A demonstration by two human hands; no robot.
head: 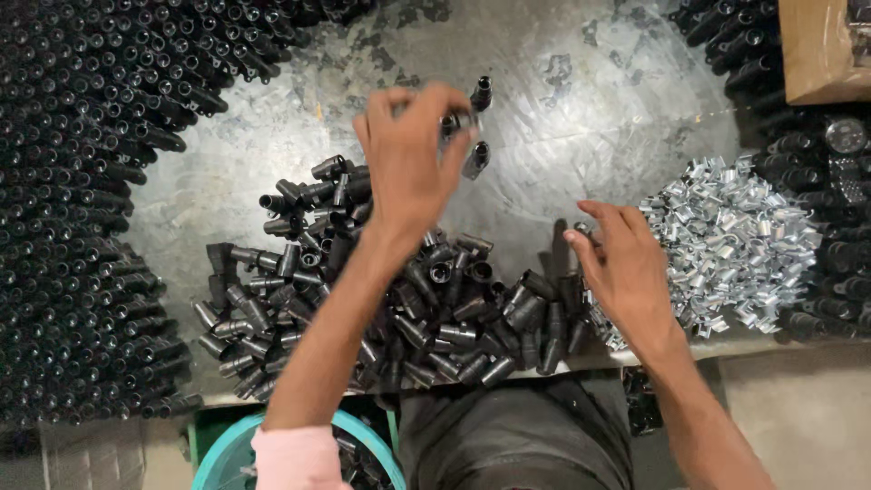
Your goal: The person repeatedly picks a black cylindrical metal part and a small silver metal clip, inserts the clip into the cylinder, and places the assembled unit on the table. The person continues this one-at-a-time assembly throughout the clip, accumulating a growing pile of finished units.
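Left hand (410, 163): raised over the far middle of the metal table (581, 82), fingers closed on a black tube (456, 121) pinched at the fingertips. Two more black tubes stand just beyond it, one (481, 93) above and one (475, 159) to its right, both apart from any heap.

Right hand (626, 268): low on the table, fingers curled at the near edge of the clip pile (726, 236), a heap of small bright metal clips. The fingertips appear to pinch a small piece, but whether it is a clip cannot be told; the grip reads as closing rather than spread.

Stock, as laid out:
- Loose heap (408, 299) of black tubes lying at random in front of the person, between the two arms. It is large.
- Packed rows (82, 181) of black tubes standing close together along the left side and the far left corner. More such tubes (798, 181) fill the right side beyond the clips.
- A teal tub (227, 454) sits below the table edge at the left, with dark parts inside it.
- A cardboard box (821, 45) shows at the far right corner.

Progress, as a judgement: the standing rows are many, which suggests much sorted or fitted work is complete. The loose heap and the clip pile are both far from used up, so a large share remains
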